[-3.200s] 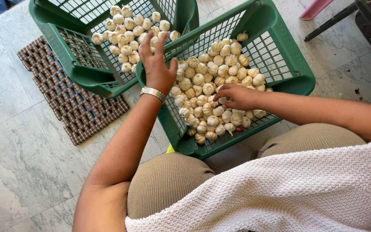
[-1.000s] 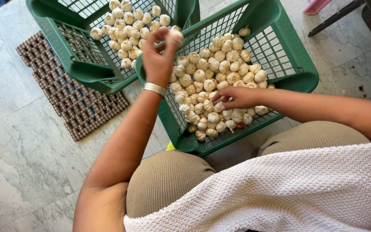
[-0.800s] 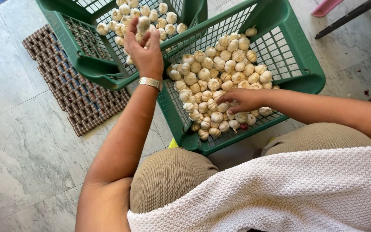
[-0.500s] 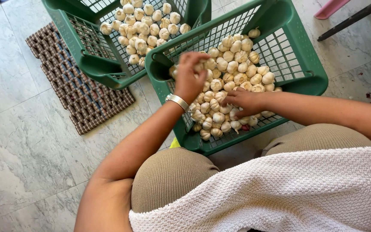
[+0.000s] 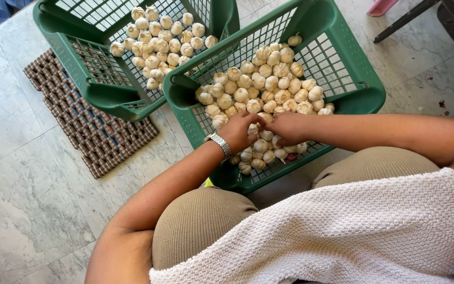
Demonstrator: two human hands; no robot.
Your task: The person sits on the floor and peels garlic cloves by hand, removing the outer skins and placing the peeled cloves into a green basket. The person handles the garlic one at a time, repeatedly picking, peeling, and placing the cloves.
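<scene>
Two green plastic crates hold many white garlic bulbs. The near crate (image 5: 364, 97) stands tilted against my knees, its garlic (image 5: 262, 89) heaped toward me. My left hand (image 5: 240, 131), with a silver watch on the wrist, and my right hand (image 5: 286, 128) rest together on the near part of that heap, fingers curled over bulbs and fingertips touching. Whether either hand has a bulb gripped is hidden by the fingers. The far crate (image 5: 104, 100) stands to the upper left with its own pile of garlic (image 5: 160, 42).
A brown rubber mat (image 5: 88, 123) lies on the grey marble floor left of the crates. My knees in tan trousers and a white knitted top fill the lower right. A dark metal leg (image 5: 403, 20) and a pink object (image 5: 380, 6) are at the top right.
My left hand had reached up over the far crate, then came back down to the near crate's heap beside my right hand. The right hand stayed in place.
</scene>
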